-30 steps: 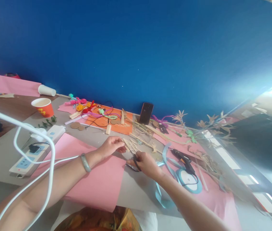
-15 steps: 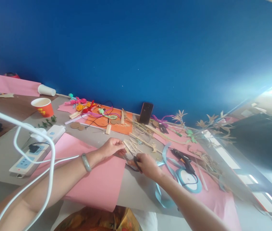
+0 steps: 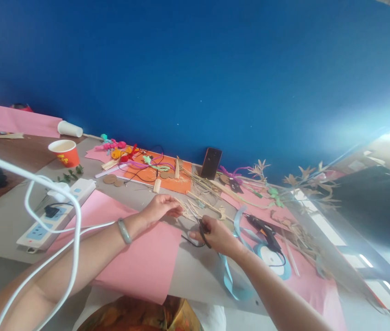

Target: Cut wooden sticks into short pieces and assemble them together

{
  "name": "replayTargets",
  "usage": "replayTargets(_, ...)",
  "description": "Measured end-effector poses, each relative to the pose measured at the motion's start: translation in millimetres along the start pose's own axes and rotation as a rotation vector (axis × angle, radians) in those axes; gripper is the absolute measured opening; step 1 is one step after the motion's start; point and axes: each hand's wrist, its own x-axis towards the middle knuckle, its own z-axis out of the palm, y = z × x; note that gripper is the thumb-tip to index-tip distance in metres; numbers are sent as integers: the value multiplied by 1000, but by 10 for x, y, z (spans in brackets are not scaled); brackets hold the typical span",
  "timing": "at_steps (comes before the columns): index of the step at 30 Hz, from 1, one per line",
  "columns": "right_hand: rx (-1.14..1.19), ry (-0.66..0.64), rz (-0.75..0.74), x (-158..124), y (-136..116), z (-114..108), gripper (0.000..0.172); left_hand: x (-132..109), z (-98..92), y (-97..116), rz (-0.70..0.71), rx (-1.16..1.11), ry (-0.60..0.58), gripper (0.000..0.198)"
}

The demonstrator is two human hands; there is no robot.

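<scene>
- Right hand (image 3: 218,235) has slid a touch to the right with the scissors (image 3: 199,231) since half a second ago, so the gap to the left hand (image 3: 162,207) is wider; the left one has barely budged
- left hand: fingers curled in, thumb and fingertips pinched on the end of a thin pale straw strip (image 3: 185,207), wrist resting over the pink paper (image 3: 139,262)
- right hand: closed around the black scissor handles, blades pointing up toward the strip; can't tell if the blades are parted
- scissors sit just right of the pink sheet's edge, over the grey table (image 3: 195,276)
- more dry straw bits and stalks lie scattered right behind both hands
- glossy light blue ribbon (image 3: 229,278) curls under the right forearm, with a black glue gun (image 3: 263,227) just past it
- further back: orange paper (image 3: 169,179) covered in fuzzy coloured pipe cleaners, a dark phone (image 3: 211,163) propped against the blue wall (image 3: 195,69)
- far left: white power strip (image 3: 55,212), thick white cable (image 3: 74,239), red paper cup (image 3: 64,152)
</scene>
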Motion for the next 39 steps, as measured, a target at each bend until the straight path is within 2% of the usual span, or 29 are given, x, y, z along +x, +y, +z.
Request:
replayTargets(12, -4, -55, 38, -24, -166, -25, 44, -7, -14, -20, 55, 60, -38, 33)
replayTargets(18, 42, -69, 37, -6, -147, -4, 46, -25, 11, -16, 61, 86, -19, 32)
replayTargets(28, 144, -122, -4, 15, -79, 74, 44, -53, 27, 37, 61, 137, 2, 17)
replayTargets(35, 311, -171, -1, 16, -53, 82, 44, -58, 27, 34, 69, 148, -29, 19)
replayTargets(39, 329, -189, -13, 19, -50, 83, 45, -55, 26, 41, 55, 125, -20, 21)
